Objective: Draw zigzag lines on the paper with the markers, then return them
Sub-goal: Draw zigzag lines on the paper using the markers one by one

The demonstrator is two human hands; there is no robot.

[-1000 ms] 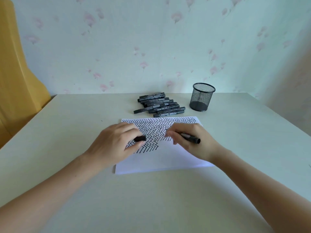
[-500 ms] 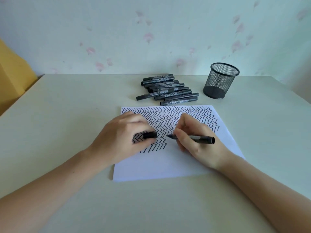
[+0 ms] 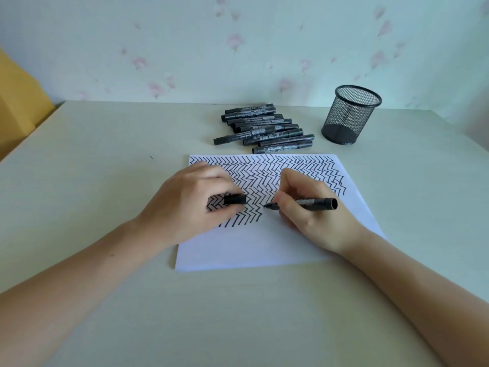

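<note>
A white sheet of paper (image 3: 254, 245) lies on the table, its upper half filled with black zigzag lines. My right hand (image 3: 312, 210) grips an uncapped black marker (image 3: 315, 202), its tip pointing left and close to the last zigzag row. My left hand (image 3: 190, 205) rests on the paper and holds the black marker cap (image 3: 235, 199) between thumb and fingers. Several capped black markers (image 3: 264, 128) lie in a pile beyond the paper.
An empty black mesh pen cup (image 3: 350, 115) stands at the back right of the pale table (image 3: 105, 160), near the wall. A yellow object (image 3: 18, 107) sits past the table's left edge.
The view has tilted down and shifted, so the table contents sit lower and more to the right. My right hand turned the marker, tip now exposed and pointing left toward the cap.
</note>
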